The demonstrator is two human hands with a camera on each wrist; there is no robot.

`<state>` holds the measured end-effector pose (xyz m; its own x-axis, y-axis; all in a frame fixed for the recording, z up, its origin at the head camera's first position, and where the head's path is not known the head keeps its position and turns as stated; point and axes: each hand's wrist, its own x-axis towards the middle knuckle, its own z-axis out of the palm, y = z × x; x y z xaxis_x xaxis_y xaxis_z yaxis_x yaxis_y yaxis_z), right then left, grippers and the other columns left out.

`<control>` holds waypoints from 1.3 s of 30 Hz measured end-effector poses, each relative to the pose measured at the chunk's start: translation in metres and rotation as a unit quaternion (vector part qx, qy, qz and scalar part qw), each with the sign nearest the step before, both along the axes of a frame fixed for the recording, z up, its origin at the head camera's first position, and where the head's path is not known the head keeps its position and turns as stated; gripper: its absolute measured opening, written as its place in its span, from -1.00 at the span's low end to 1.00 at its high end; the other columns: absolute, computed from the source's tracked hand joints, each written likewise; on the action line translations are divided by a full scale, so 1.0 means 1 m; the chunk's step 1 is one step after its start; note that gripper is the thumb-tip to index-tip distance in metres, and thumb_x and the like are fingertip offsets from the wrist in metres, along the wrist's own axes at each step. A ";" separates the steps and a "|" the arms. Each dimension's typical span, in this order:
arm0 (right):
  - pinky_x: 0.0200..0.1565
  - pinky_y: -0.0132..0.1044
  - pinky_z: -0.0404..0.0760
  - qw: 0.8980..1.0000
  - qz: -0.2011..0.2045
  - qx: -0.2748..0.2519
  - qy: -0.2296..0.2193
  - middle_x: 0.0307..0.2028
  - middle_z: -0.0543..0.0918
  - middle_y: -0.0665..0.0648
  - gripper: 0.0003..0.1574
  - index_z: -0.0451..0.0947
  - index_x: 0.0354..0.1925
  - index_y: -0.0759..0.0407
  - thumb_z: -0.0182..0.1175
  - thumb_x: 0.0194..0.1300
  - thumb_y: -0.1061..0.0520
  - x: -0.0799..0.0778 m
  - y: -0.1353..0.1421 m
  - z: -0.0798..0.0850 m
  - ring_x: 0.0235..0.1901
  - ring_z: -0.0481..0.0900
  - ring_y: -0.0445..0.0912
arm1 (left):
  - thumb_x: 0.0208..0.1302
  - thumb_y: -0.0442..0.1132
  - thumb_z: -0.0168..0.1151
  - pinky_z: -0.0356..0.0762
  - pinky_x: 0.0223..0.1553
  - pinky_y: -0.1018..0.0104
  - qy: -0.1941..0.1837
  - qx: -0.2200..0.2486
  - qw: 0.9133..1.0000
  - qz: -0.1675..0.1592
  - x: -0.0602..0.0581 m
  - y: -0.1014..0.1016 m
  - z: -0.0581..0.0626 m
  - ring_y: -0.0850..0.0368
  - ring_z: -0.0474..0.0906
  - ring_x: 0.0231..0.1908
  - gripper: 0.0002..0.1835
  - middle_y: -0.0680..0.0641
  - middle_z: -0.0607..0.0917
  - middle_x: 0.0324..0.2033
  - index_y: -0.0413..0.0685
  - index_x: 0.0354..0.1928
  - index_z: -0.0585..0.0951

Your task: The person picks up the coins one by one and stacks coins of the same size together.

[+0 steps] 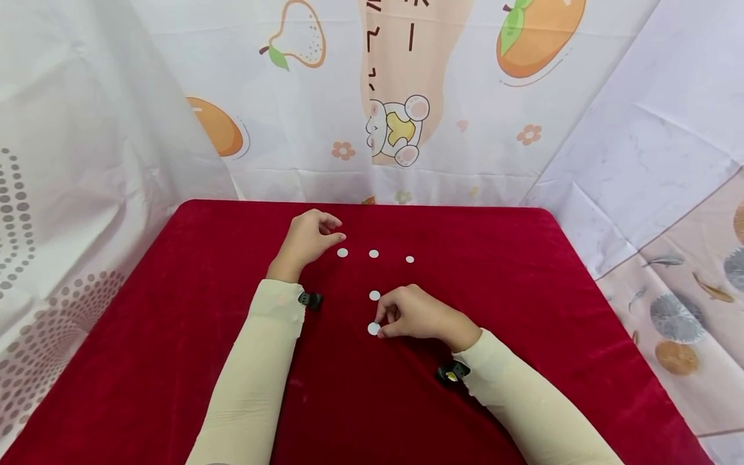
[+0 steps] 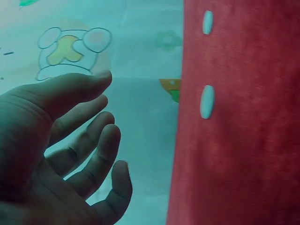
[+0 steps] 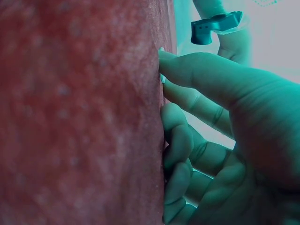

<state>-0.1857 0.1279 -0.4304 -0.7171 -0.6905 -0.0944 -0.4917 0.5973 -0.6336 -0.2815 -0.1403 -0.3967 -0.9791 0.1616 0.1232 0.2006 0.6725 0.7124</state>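
Note:
Several small white discs lie flat on a red cloth in a T-like layout. Across the far row are a left disc point(image 1: 342, 252), a middle disc point(image 1: 374, 254) and a smaller-looking right disc point(image 1: 409, 259). Below the middle one come another disc point(image 1: 374, 295) and the nearest disc point(image 1: 374, 329). My right hand point(image 1: 415, 313) pinches the nearest disc at its right edge between thumb and index finger, low on the cloth. Just above and left of the far-left disc, my left hand point(image 1: 310, 236) hovers with loosely bent fingers, holding nothing; the left wrist view shows its bare fingers point(image 2: 108, 140).
A red cloth point(image 1: 174, 336) covers the table, whose far edge meets a white curtain point(image 1: 314, 110) printed with fruit and a cartoon animal. More printed curtains hang at both sides. Each wrist wears a small black camera, one on the left point(image 1: 310, 300), one on the right point(image 1: 453, 371).

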 end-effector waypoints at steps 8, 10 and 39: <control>-0.42 -0.35 0.58 1.000 0.001 -0.004 0.000 -0.59 0.65 -0.16 -0.85 0.74 -0.36 -0.12 0.55 0.16 0.09 -0.001 0.000 0.000 -0.56 0.58 -0.25 | 0.33 -0.14 0.44 0.65 0.06 0.05 -0.065 -0.016 0.998 -0.010 -0.006 0.004 -0.017 -0.06 0.61 0.00 -0.59 -0.14 0.70 0.02 -0.14 0.16 0.70; -0.41 -0.34 0.58 1.000 0.001 -0.005 -0.004 -0.59 0.65 -0.16 -0.85 0.74 -0.35 -0.12 0.55 0.16 0.09 -0.001 0.000 -0.001 -0.55 0.58 -0.25 | 0.33 -0.15 0.45 0.64 0.08 0.04 -0.074 -0.026 0.997 -0.011 -0.007 0.006 -0.020 -0.06 0.62 0.00 -0.59 -0.14 0.72 0.01 -0.15 0.16 0.70; -0.42 -0.34 0.57 1.000 0.000 -0.004 0.002 -0.60 0.64 -0.17 -0.86 0.74 -0.35 -0.13 0.55 0.17 0.09 -0.001 -0.001 0.000 -0.55 0.58 -0.25 | 0.30 -0.21 0.45 0.64 0.09 -0.02 -0.120 -0.053 0.991 0.019 -0.005 0.010 -0.034 -0.11 0.60 0.01 -0.59 -0.20 0.69 0.03 -0.11 0.18 0.71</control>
